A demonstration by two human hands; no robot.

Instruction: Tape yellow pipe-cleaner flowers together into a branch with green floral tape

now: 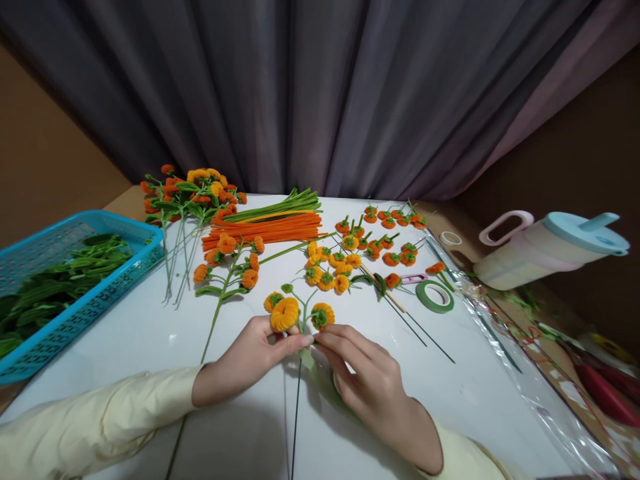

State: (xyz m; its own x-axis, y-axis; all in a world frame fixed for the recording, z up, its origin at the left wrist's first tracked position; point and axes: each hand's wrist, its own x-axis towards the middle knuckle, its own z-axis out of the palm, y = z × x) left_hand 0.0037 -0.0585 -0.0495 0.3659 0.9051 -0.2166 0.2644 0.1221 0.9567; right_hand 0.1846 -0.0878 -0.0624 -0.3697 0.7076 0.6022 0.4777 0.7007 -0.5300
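Pinched in my left hand (pixel 270 350) is the stem of a chenille pumpkin branch (pixel 285 315), with yellow-orange pumpkins, a small green bud and a long dark wire running down toward me. My right hand (pixel 360 373) has its thumb and fingertips closed at the same join, beside the right-hand pumpkin (pixel 323 316). A pale green strip of floral tape (pixel 307 361) hangs below the fingertips. Part of a green roll shows under my right palm; the hand hides most of it. Left of my hands lies a branch with orange pumpkins and leaves (pixel 227 273).
Loose yellow pumpkins (pixel 327 281) and orange pumpkins (pixel 387 241) lie beyond my hands. Orange pipe cleaners (pixel 270 229) are bundled at the back. A blue basket (pixel 145 250) of leaves stands left. At right are a green tape roll (pixel 424 300) and a lidded tumbler (pixel 535 257).
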